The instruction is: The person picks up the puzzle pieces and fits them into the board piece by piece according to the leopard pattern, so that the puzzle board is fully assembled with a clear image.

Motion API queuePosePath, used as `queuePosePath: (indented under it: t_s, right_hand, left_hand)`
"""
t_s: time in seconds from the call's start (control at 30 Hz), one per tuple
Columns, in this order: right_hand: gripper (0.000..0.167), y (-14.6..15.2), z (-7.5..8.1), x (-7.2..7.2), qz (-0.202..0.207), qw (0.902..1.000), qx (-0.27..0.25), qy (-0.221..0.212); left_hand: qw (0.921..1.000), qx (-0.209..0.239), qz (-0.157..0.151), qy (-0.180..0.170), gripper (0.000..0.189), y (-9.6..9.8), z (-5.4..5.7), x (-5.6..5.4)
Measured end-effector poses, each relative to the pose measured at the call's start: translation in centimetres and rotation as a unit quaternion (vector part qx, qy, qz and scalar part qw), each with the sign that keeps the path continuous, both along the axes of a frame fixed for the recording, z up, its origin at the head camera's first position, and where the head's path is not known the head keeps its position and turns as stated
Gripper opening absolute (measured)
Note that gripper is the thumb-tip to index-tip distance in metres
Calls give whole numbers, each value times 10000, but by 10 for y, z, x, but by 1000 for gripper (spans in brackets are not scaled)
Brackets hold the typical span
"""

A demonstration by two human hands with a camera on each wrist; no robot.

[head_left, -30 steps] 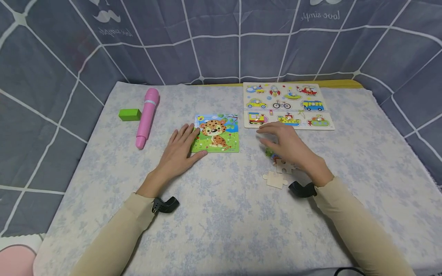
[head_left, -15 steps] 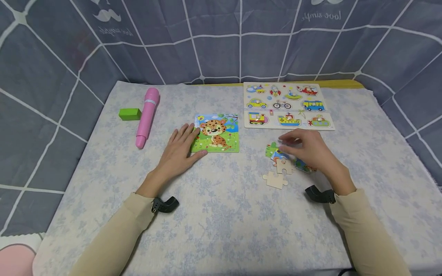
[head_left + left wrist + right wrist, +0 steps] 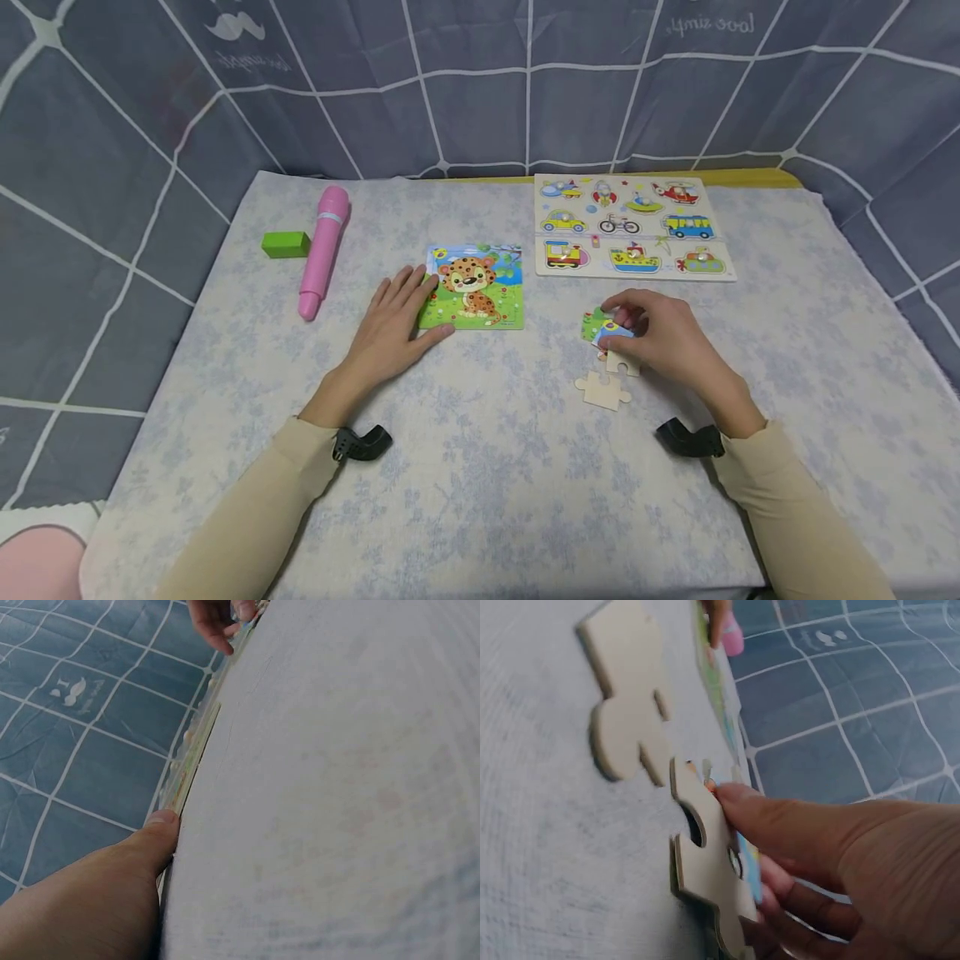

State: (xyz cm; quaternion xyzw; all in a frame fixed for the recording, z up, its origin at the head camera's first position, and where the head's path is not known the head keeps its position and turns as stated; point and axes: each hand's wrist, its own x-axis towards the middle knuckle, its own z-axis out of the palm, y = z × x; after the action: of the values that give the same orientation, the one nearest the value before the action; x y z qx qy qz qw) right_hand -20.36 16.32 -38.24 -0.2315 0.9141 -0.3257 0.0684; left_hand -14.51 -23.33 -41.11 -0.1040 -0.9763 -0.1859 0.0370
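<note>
Now the right hand (image 3: 667, 337) pinches a blue puzzle piece (image 3: 617, 330) between its thumb and curled fingers, with a green piece (image 3: 590, 327) just to the left of it. One pale piece (image 3: 621, 363) lies close by the thumb, another pale piece (image 3: 602, 392) nearer the person on the tabletop (image 3: 480, 475). The left hand (image 3: 386, 333) rests, fingers straight and relaxed, against the leopard puzzle (image 3: 480, 292), covering part of its left edge.

Blue puzzle piece (image 3: 612, 328) and leopard board (image 3: 480, 287) partly hidden by the hands (image 3: 670, 335)
</note>
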Motion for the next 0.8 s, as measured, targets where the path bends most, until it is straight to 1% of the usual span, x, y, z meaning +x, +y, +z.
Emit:
queuePosePath:
  t_s: [0.1,0.23,0.4,0.43,0.5,0.57,0.67,0.73,0.8]
  right_hand:
    - [32,3,-2,-1,-51,9990,-404,-204]
    - [26,6,-4,-5,15,9938,-995,-495]
    - [25,9,-4,-10,-24,9837,-1558,-903]
    - [26,9,-3,-10,-70,9810,-1668,-992]
    - [27,10,-1,-11,-207,9777,-1814,-1040]
    - [27,9,2,-12,-365,9774,-1837,-984]
    - [24,1,11,-16,-502,9815,-1704,-711]
    - [23,-7,17,-22,-372,9854,-1579,-508]
    - [22,-19,23,-27,-205,9868,-1539,-453]
  left_hand:
    - [10000,-2,11,-9,84,0,0,0]
    - [10000,-21,22,-43,84,-1,0,-1]
    - [10000,-28,31,-22,84,-2,1,-1]
    - [10000,-34,25,-15,84,-2,1,-1]
    - [10000,-34,5,-11,85,-2,0,-1]
    - [10000,-24,-17,-7,85,-1,0,-1]
    - [10000,-29,-33,33,85,-1,-1,-1]
    - [10000,-28,-19,67,84,-1,-1,0]
    - [10000,-31,-19,77,84,0,-2,0]
